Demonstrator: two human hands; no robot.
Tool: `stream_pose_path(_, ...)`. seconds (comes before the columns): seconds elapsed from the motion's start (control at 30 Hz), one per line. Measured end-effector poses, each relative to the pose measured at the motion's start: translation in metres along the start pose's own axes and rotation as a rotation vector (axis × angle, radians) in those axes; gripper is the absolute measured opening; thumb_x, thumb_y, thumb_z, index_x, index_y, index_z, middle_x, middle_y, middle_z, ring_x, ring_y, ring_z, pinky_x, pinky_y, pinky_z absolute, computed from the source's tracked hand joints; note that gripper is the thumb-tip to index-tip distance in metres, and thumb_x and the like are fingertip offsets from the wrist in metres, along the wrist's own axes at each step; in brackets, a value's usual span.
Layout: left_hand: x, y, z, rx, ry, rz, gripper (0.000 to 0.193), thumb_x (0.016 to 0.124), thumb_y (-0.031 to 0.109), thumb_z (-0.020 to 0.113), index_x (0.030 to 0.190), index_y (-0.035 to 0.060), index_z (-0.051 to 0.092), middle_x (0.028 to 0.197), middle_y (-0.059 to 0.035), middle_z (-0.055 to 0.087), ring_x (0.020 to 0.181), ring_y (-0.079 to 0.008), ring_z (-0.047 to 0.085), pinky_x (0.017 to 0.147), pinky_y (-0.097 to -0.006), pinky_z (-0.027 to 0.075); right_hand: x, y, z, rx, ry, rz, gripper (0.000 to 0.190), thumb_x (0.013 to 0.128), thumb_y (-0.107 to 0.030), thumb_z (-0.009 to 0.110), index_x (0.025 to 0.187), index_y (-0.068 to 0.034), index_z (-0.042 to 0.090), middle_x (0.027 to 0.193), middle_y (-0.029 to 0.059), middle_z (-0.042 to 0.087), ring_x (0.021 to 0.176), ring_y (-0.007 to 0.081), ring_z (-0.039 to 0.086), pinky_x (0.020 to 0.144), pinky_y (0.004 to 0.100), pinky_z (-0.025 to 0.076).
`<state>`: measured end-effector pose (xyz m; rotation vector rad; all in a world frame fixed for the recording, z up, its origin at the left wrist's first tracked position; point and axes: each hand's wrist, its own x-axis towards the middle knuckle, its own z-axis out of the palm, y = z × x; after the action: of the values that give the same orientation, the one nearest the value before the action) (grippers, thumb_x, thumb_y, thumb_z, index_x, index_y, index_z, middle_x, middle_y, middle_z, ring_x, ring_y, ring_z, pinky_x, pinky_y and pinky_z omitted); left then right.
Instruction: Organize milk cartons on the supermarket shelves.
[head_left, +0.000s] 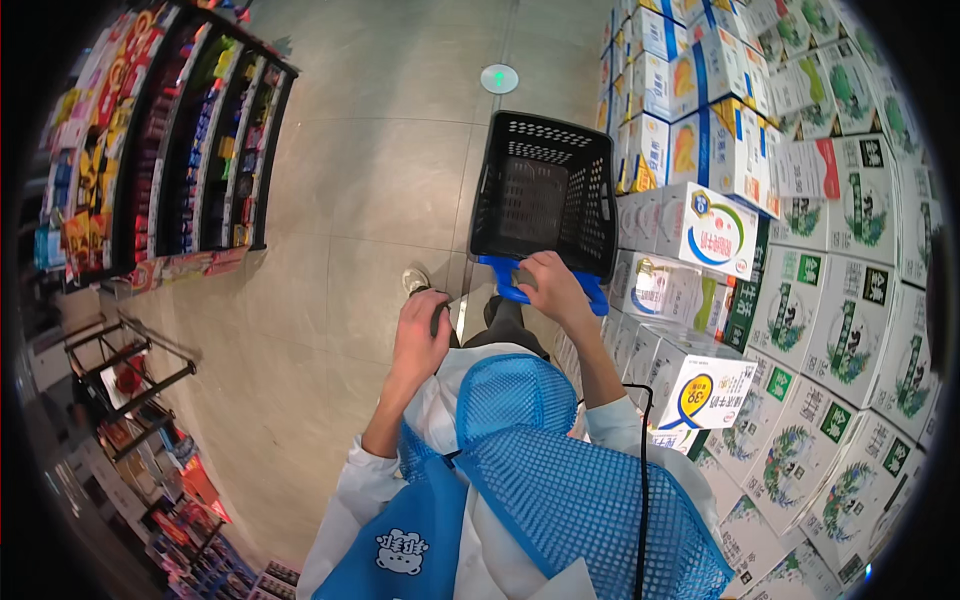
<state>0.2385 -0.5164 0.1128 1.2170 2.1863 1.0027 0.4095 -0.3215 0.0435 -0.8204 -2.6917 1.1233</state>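
Observation:
My right hand (556, 289) grips the blue plastic handle (506, 279) of a black shopping basket (532, 191). The basket has perforated walls, and I see no goods inside it. My left hand (421, 334) is bent in front of my waist, to the left of the handle. A dark patch shows between its thumb and fingers; whether it is a held object or dark clothing behind is unclear. A blue mesh vest (555, 480) over white sleeves covers my front.
Stacked milk cartons (709, 232) and white boxes (847, 315) line the right side close to the basket. A snack shelf (202, 142) stands at left, with a black metal rack (135, 375) below it. A lit round floor marker (499, 78) lies ahead on the tiled floor (360, 187).

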Motion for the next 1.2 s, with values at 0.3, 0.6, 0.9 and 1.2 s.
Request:
stream_pose_path(0.3,0.013,-0.06,-0.087,-0.038,0.118,-0.012,0.021,0.086,0.003,0.06,0.106,-0.0021,0.061,0.11,-0.0211,0.062,0.107,-0.04,0.057,0.095,-0.0436,0.045,0.078,-0.108,0.042,0.169,0.125,-0.109,0.035,0.075,0.006,0.058,0.109,0.001,0.062,0.111,0.0195,0.061,0.104,0.0385,0.059,0.087,0.0416,0.05)
stream_pose_path(0.6,0.012,-0.132,-0.175,-0.035,0.122,0.018,0.023,0.084,0.002,0.06,0.107,-0.0011,0.061,0.11,-0.0204,0.063,0.106,-0.0395,0.057,0.094,-0.0445,0.045,0.144,-0.209,0.108,0.189,0.009,-0.119,0.027,0.087,-0.009,0.061,0.113,-0.003,0.062,0.104,0.0214,0.066,0.095,0.0403,0.063,0.082,0.0441,0.052)
stream_pose_path(0.9,0.049,-0.161,-0.209,-0.086,0.073,-0.021,0.022,0.085,0.002,0.061,0.107,-0.0003,0.063,0.107,-0.0192,0.065,0.101,-0.0387,0.061,0.088,-0.042,0.049,0.178,-0.244,0.134,0.211,0.051,-0.253,0.028,0.084,-0.004,0.063,0.112,-0.004,0.064,0.096,0.0178,0.067,0.084,0.0363,0.066,0.072,0.041,0.054)
stream_pose_path(1.2,0.131,-0.157,-0.207,-0.09,-0.027,0.014,0.022,0.086,0.002,0.061,0.107,0.0002,0.063,0.106,-0.0185,0.065,0.099,-0.038,0.062,0.086,-0.0421,0.05,0.236,-0.223,0.114,0.187,0.077,-0.132,0.042,0.081,0.001,0.062,0.122,-0.005,0.058,0.099,0.0186,0.066,0.084,0.0369,0.065,0.072,0.0421,0.053)
